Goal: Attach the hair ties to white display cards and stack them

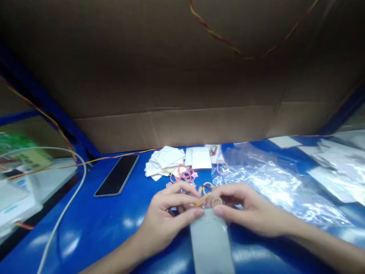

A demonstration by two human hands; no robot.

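Note:
In front of me, my left hand (pixel 164 213) pinches a thin yellow elastic hair tie (pixel 202 199), its thumb at the top edge of a pale grey flat rectangle (pixel 212 243). I cannot tell whether that rectangle is a card or a plastic sleeve. My right hand (pixel 251 209) has thumb and fingers closed around the other side of the tie, next to a round beaded charm (pixel 216 202). Just beyond the fingers are another yellow loop (pixel 207 186) and a tangle of coral-pink hair ties (pixel 185 174) with a pink star (pixel 194 174). My fingers partly hide the nearest pieces.
A heap of white cards (pixel 165 160) and more cards (pixel 201 157) stand behind. Clear plastic bags (pixel 268 182) cover the right side of the blue table (pixel 114 228). A phone (pixel 117 176) and a white cable (pixel 67 205) are left. Cardboard (pixel 182 129) walls the back.

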